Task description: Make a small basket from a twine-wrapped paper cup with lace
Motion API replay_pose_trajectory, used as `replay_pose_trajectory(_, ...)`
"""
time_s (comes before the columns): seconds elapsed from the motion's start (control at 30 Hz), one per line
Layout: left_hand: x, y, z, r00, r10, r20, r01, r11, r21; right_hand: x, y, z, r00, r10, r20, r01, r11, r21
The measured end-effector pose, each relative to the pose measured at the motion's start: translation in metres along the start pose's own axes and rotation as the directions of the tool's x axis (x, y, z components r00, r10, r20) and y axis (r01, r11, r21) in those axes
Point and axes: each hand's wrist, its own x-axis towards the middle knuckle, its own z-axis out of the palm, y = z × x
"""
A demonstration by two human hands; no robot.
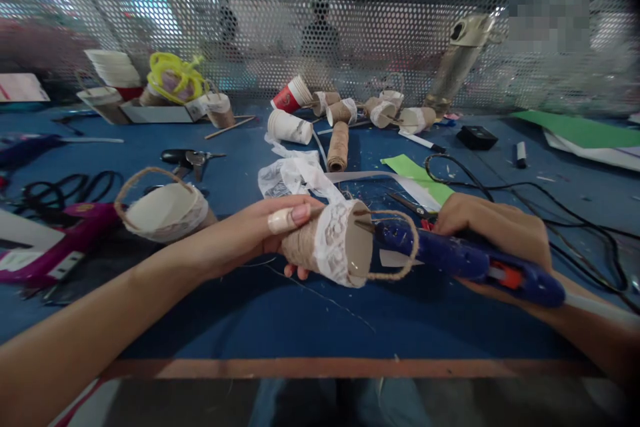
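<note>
My left hand point(280, 227) is closed around a small twine-wrapped paper cup point(303, 245), tilted on its side with its mouth to the right. White lace ribbon point(334, 240) circles the cup's rim and trails off behind it. A twine handle point(414, 240) loops out from the mouth. In my right hand point(500, 227) is a blue hot glue gun point(450, 255), its nozzle at the cup's rim beside the handle's end. Whether the nozzle touches the rim I cannot tell. A bandage or tape wraps my left thumb.
Another lace-trimmed basket cup point(165, 213) lies left, near a magenta tool point(90, 240). Scissors point(407, 203) lie behind the glue gun. A twine spool point(339, 147), paper cups point(290, 127) and several finished-looking baskets stand farther back. Black cords point(565, 190) run along the right. Perforated metal forms the back wall.
</note>
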Motion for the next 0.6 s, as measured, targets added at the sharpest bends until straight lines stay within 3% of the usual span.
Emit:
replay_pose_trajectory(0.3,-0.0054,0.0007,-0.0009,0.988,-0.013,0.154,-0.015,0.984,0.180,0.0028,-0.0001,-0.0009,0.994,-0.042,0.102,0.031,0.994,0.107)
replay_pose_trajectory(0.47,-0.0058,0.0037,-0.0032,0.986,0.137,0.090,-0.164,0.871,0.462,0.0063,-0.0024,-0.0012,0.998,-0.026,0.057,0.019,0.992,0.123)
replay_pose_trajectory(0.6,-0.0034,0.0030,-0.0048,0.974,0.225,0.018,-0.205,0.847,0.491,0.0068,-0.0040,-0.0020,0.999,-0.016,0.050,0.011,0.995,0.096)
